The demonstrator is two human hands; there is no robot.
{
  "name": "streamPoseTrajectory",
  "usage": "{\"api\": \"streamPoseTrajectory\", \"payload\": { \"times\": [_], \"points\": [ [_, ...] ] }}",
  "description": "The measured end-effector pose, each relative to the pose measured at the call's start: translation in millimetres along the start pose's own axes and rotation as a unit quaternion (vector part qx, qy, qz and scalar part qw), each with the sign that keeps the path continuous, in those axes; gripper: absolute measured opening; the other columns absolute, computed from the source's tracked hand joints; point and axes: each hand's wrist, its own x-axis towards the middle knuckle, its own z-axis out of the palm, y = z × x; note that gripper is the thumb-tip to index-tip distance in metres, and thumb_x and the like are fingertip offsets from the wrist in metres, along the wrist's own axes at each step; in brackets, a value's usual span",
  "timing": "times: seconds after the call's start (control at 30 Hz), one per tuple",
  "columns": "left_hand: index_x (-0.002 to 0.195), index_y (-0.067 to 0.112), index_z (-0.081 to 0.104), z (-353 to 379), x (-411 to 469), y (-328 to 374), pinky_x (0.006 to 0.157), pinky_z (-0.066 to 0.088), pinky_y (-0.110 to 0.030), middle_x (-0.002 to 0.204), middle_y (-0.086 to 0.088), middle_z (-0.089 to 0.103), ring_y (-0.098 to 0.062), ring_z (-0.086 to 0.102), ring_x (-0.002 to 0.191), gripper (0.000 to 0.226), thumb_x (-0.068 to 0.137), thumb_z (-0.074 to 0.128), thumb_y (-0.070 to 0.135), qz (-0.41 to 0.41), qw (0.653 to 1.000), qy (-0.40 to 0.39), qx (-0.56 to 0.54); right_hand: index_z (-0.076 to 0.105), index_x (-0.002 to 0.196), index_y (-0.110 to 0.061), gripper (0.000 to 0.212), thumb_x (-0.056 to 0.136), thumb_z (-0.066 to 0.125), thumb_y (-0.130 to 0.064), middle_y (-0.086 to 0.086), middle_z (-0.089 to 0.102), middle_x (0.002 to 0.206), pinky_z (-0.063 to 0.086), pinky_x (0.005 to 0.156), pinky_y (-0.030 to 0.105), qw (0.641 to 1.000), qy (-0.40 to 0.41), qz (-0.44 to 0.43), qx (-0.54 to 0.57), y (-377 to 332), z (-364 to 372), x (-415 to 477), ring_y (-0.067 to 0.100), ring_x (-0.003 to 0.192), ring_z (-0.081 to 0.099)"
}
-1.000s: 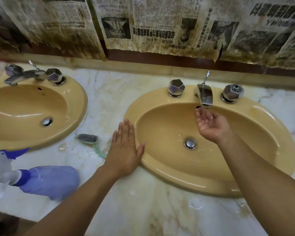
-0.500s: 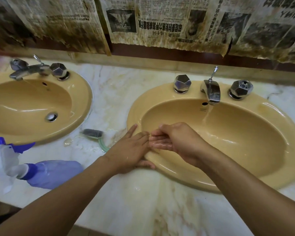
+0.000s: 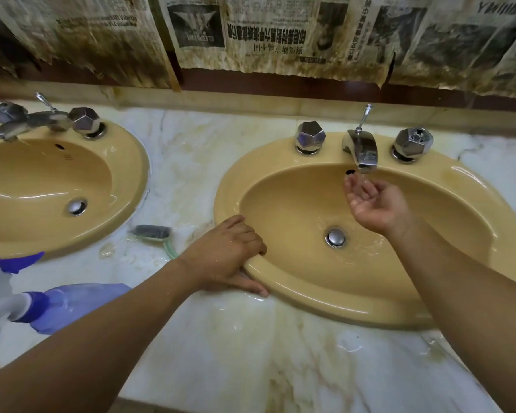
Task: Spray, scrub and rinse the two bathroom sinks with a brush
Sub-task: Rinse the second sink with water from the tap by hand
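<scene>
Left hand: forearm extended, fingers curled over right sink rim at its 8 o'clock, thumb flat on desk.
Right hand: palm up, fingers loosely cupped, empty, under tap at the sink's 12 o'clock.
Brush: on desk, between left sink and left hand.

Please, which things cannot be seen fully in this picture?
Head view:
- brush: handle end hidden behind the left hand, which grips the right sink rim.
- spray bottle: cut by left edge, nozzle blurred.
- left sink: cut by left edge.
- newspaper: small print unreadable, too small.
</scene>
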Motion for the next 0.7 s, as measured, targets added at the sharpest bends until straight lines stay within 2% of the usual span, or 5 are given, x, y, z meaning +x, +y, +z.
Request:
{"api": "streamPoseTrajectory", "payload": {
  "times": [0.17, 0.27, 0.47, 0.57, 0.7],
  "points": [
    [0.105, 0.02, 0.067, 0.5, 4.4, 9.6, 0.113, 0.035, -0.036, 0.099, 0.008, 0.068, -0.015, 0.061, 0.097, 0.087, 0.075, 0.043, 0.098, 0.004, 0.999, 0.009, 0.036, 0.07, 0.097, 0.005, 0.026, 0.103, 0.05, -0.012, 0.016, 0.073, 0.082, 0.063, 0.063, 0.031, 0.976, -0.047, 0.088, -0.191, 40.8, 26.3, -44.9, 0.026, 0.068, 0.075],
    [0.096, 0.019, 0.066, 2.8, 20.8, 33.1, 0.091, 0.048, -0.037, 0.092, 0.004, 0.07, -0.022, 0.065, 0.088, 0.094, 0.07, 0.031, 0.103, 0.003, 0.997, -0.028, 0.071, 0.07, 0.094, 0.011, 0.037, 0.105, 0.046, -0.016, 0.025, 0.073, 0.085, 0.065, 0.064, 0.036, 0.918, -0.095, 0.118, -0.366, 63.6, 38.1, -81.6, 0.035, 0.075, 0.076],
    [0.093, 0.019, 0.058, 10.2, 44.5, 61.7, 0.074, 0.053, -0.036, 0.095, 0.0, 0.069, -0.026, 0.067, 0.085, 0.089, 0.074, 0.025, 0.1, 0.041, 0.994, -0.075, 0.069, 0.072, 0.097, 0.011, 0.041, 0.108, 0.048, -0.02, 0.028, 0.074, 0.088, 0.062, 0.086, 0.046, 0.794, -0.113, -0.045, -0.596, 67.9, 31.2, -127.4, 0.043, 0.087, 0.074],
    [0.105, 0.021, 0.059, 2.1, 40.5, 51.9, 0.078, 0.054, -0.039, 0.096, 0.003, 0.067, -0.024, 0.065, 0.084, 0.087, 0.075, 0.031, 0.098, 0.064, 0.994, -0.075, 0.056, 0.071, 0.099, 0.011, 0.041, 0.108, 0.047, -0.021, 0.028, 0.074, 0.09, 0.064, 0.082, 0.041, 0.806, -0.101, -0.069, -0.58, 51.7, 21.2, -126.7, 0.042, 0.088, 0.075],
    [0.111, 0.026, 0.064, -5.4, 28.9, 14.9, 0.091, 0.047, -0.037, 0.1, 0.009, 0.07, -0.018, 0.065, 0.094, 0.09, 0.073, 0.033, 0.101, 0.079, 0.994, -0.046, 0.056, 0.066, 0.106, 0.015, 0.041, 0.108, 0.047, -0.021, 0.031, 0.073, 0.099, 0.065, 0.074, 0.038, 0.903, -0.031, -0.049, -0.427, 16.6, 1.2, -86.8, 0.041, 0.092, 0.075]
  ]
}}
